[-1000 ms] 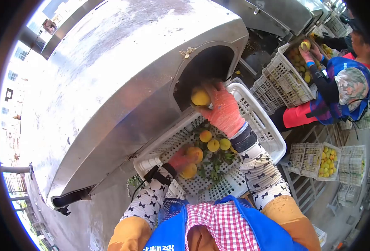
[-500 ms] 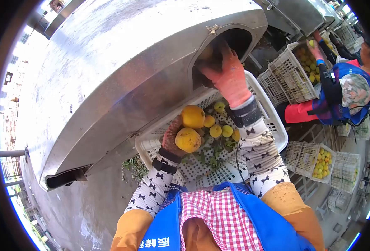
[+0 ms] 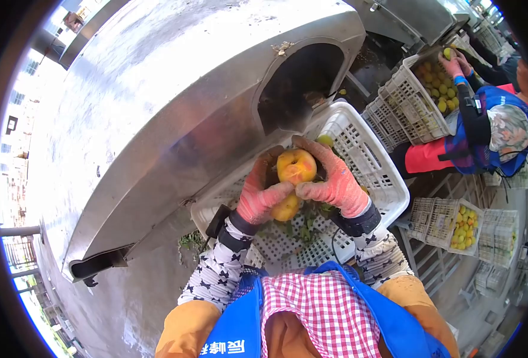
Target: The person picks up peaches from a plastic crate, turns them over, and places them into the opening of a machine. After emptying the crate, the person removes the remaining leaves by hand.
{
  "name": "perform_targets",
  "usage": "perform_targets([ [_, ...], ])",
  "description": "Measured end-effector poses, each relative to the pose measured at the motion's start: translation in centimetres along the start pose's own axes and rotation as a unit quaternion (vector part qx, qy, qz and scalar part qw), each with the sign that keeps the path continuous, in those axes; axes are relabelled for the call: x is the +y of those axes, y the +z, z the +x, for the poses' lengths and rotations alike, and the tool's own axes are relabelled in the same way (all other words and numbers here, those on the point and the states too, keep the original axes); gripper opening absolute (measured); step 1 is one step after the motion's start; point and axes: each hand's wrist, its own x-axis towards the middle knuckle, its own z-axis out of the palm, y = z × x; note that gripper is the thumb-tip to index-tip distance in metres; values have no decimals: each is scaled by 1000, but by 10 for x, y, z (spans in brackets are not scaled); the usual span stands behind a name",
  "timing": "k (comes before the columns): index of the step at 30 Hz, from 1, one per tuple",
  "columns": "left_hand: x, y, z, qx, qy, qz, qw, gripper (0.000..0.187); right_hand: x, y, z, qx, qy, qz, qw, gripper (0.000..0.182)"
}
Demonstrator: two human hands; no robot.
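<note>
Both my hands, in pinkish-orange knit gloves, come together over a white plastic crate (image 3: 395, 200). My left hand (image 3: 261, 194) curls round the left side of a yellow-orange peach (image 3: 296, 164), its thumb pressed on the fruit. From the right, my right hand (image 3: 341, 185) closes on the same peach, and the two thumbs almost meet at its near side. A second yellow peach (image 3: 286, 209) shows just below my left thumb; its underside is out of sight. Leaves (image 3: 305, 232) lie on the crate floor, with a greenish fruit (image 3: 325, 141) beyond my right fingers.
A large metal machine housing (image 3: 186, 113) with a dark opening (image 3: 299, 83) stands behind the crate. To the right, a person (image 3: 490, 125) in a blue vest handles fruit at a tilted crate (image 3: 416, 104). Another crate of yellow fruit (image 3: 465, 230) sits lower right.
My right hand has come out of the machine opening, down to the peach at my left hand. The left hand has turned, its thumb now across the fruit. The crate's fruit is mostly covered.
</note>
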Motion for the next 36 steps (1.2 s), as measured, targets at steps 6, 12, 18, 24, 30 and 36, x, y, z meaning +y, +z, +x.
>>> perform_targets([
  [6,-12,-9,23,133,-36,-149,979,44,-4,6,50,258,-115,-305,910,82],
  [12,-47,-45,16,219,-87,-392,889,26,22,23,87,269,-114,-450,844,84],
  [18,-49,-46,15,228,-79,-448,861,34,25,15,134,253,-50,-500,827,71],
  [24,-36,-32,16,108,-92,-466,873,48,-8,5,41,65,-140,-196,968,82],
  [30,-25,-21,35,24,-152,-327,933,65,-16,8,43,42,-116,-242,962,83],
  [36,-107,-57,26,208,-243,-56,946,46,12,11,90,226,-110,-486,837,77],
])
